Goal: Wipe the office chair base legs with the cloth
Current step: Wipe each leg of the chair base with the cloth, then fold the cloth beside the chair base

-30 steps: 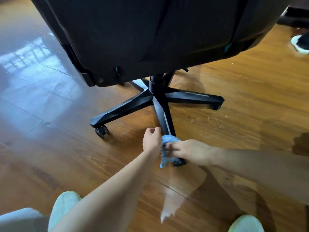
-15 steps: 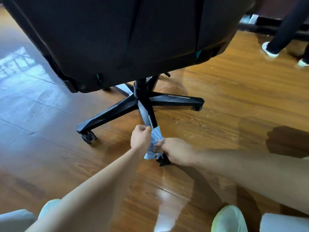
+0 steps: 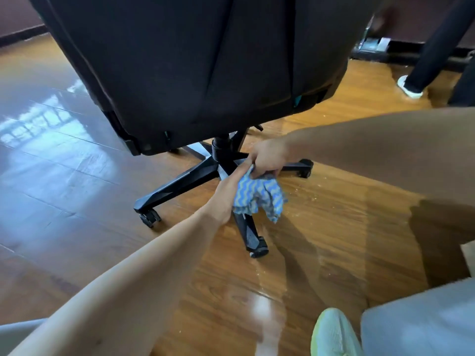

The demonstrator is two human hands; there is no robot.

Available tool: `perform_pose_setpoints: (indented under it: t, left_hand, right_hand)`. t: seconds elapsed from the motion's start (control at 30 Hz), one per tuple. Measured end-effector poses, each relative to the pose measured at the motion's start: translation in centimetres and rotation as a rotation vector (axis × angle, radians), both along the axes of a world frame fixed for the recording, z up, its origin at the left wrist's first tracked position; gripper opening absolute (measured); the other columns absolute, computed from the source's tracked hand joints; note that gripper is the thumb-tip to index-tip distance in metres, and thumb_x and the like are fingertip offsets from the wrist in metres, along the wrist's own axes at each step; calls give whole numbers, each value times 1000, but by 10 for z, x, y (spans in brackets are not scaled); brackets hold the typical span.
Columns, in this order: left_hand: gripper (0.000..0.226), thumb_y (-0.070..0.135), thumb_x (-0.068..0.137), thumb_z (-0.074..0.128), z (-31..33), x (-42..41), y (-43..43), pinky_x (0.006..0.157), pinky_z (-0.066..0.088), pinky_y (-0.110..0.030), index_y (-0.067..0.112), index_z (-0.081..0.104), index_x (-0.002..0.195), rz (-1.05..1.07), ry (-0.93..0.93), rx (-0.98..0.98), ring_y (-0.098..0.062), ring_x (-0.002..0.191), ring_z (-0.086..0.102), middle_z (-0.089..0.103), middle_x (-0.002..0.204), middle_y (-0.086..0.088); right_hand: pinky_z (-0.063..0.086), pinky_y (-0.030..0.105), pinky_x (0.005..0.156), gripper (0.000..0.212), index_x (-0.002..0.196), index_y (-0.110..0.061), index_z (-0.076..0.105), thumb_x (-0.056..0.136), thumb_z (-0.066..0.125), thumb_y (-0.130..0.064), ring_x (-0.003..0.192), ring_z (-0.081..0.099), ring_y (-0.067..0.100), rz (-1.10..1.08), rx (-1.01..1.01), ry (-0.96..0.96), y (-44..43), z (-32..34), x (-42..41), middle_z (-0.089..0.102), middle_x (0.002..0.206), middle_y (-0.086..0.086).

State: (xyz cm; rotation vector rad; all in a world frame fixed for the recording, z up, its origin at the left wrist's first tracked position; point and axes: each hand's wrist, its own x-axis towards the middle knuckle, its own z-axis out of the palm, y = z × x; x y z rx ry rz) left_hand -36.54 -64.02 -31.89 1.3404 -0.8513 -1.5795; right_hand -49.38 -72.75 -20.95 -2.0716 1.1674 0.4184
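The right hand clutched the limp blue-and-cream wavy-striped cloth by its bunched top, above the near leg of the black plastic five-star chair base, close to its centre. The left hand lay against the cloth's side; whether it pinched it could not be told. Light and floppy, the cloth would probably wipe best wadded in the palm; the rigid base might roll.

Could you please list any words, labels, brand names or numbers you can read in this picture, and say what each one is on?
No text can be read anywhere in the picture.
Teal tag on the chair back: too small to tell whether it bears any print.
Pale panel at the top right: blurred, unreadable.
Cloth: only a blue wavy pattern, no lettering.
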Motion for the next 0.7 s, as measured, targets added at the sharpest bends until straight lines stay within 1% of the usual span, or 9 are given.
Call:
perform_pose_setpoints:
  t: [0.13,0.2,0.23,0.27,0.33,0.4,0.5,0.6,0.7]
  left_hand:
    - [60,65,79,81,10,9,10,108,55,-52,24,78,123,-78,-74,-33,-28,117,74,78,124,-5]
    - [54,53,79,85,16,17,14,107,55,-56,15,78,116,-52,-173,-17,-35,112,75,80,115,-10]
    - [52,49,82,85,18,22,16,101,56,-53,10,76,115,-47,-217,-8,-38,108,76,80,112,-14]
    - [49,45,84,84,21,28,17,93,59,-49,6,75,113,-50,-255,-3,-37,100,77,80,109,-17]
    - [38,39,89,83,28,38,21,74,60,-38,6,72,105,-78,-289,20,-28,79,75,79,99,-17]
    - [32,34,93,80,33,47,26,66,58,-32,8,69,108,-102,-286,43,-24,74,73,77,97,-15]
    - [29,25,100,73,34,58,27,77,58,-35,0,67,114,-124,-333,33,-26,85,72,74,102,-19]
    - [43,25,102,70,28,63,22,98,52,-59,-10,63,127,-133,-342,35,-38,102,65,67,126,-37]
    - [37,19,104,67,18,84,25,101,50,-63,-10,63,126,-202,-269,72,-40,104,64,67,123,-36]
  right_hand:
    - [58,25,60,6,96,-10,66,99,66,-15,71,67,13,-120,31,-150,-5,5,-23,67,84,3]
    - [62,35,76,13,105,-3,68,99,65,-14,84,66,19,-153,36,-205,-7,-4,-27,68,94,9]
    - [62,38,83,15,109,-2,69,100,65,-13,88,67,20,-139,32,-211,-6,-9,-24,69,99,11]
    - [62,36,83,16,111,-2,70,100,64,-11,88,67,19,-111,20,-210,-4,-15,-19,71,100,12]
    - [61,27,67,11,106,-6,71,97,67,-11,80,67,15,-57,-8,-228,2,-22,-5,72,94,7]
    - [53,21,54,4,95,-14,70,92,73,-13,72,64,11,-35,-33,-256,5,-23,10,68,83,-1]
    - [53,26,60,19,77,-20,64,87,80,-18,68,60,12,-73,-41,-319,1,-23,21,63,73,-3]
    - [47,27,60,21,77,-20,63,86,81,-26,65,57,12,-133,-39,-374,-3,-32,26,63,68,-5]
    - [45,31,66,19,81,-18,61,91,75,-26,74,58,20,-175,148,-385,4,-46,39,64,76,3]
